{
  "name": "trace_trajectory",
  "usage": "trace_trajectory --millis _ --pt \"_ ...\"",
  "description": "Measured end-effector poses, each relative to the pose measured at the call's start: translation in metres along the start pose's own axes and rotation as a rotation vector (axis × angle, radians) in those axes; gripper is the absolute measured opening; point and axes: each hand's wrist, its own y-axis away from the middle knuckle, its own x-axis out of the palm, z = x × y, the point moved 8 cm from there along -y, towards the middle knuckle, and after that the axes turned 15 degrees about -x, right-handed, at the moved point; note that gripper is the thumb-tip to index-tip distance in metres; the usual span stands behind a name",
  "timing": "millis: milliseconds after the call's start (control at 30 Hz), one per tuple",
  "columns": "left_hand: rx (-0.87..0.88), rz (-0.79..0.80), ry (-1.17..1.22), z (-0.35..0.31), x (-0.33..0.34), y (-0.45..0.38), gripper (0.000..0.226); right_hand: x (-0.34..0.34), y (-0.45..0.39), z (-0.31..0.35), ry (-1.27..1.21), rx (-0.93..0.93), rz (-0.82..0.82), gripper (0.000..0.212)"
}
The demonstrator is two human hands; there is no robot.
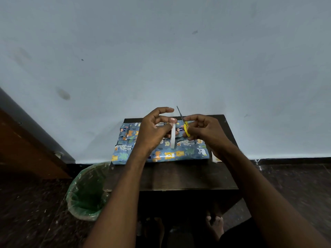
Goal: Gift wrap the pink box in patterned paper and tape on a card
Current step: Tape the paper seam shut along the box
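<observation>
One wrapped box (161, 149), long axis left-right.

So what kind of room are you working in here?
Probably a plain room at home, not a workshop: a small dark wooden table against a bare painted wall, with a green-lined waste bin on a dark floor.

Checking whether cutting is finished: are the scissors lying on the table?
No, the right hand holds the yellow-handled scissors up above the wrapped box.
</observation>
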Motion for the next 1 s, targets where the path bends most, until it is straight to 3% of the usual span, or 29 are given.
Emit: trace_trajectory --millis 433,1000 --pt "0.026 -0.005 -0.076 -0.002 0.000 -0.002 0.044 -0.009 -0.005 0.011 0.422 -0.071 0.189 0.032" --pt "0.080 -0.005 -0.171 -0.004 0.003 -0.003 0.045 -0.011 -0.007 0.028 0.614 -0.200 0.142 0.032"
